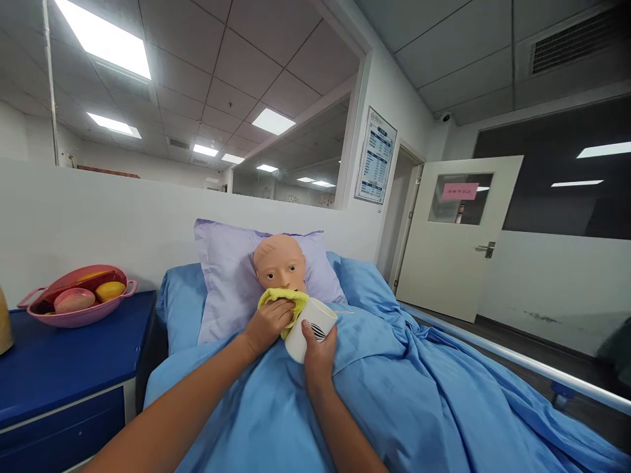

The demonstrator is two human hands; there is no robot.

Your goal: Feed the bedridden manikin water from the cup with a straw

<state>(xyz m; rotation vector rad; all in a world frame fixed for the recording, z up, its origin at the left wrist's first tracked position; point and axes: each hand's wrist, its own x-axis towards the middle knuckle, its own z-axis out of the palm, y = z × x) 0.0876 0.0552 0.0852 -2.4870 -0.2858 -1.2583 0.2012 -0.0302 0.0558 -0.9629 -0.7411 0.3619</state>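
Observation:
A manikin (280,259) lies in the bed with its bald head on the lilac pillow (227,276) and its eyes open. My left hand (271,322) presses a yellow cloth (283,295) against its mouth and chin, fingers closed on the cloth. In my right hand (319,351) is a white cup (296,341) with a black striped mark, tilted beside the cloth. A thin pale stick (345,311) shows past the cup's rim; I cannot tell whether it is a straw or a spoon handle. What the cup contains is hidden.
A blue quilt (389,368) covers the bed. To the left, a pink basket (81,318) of fruit stands on a blue bedside cabinet (73,368), with part of a yellowish object (4,325) at the edge. A white bed rail (517,361) runs along the right; beyond it is a door (444,263).

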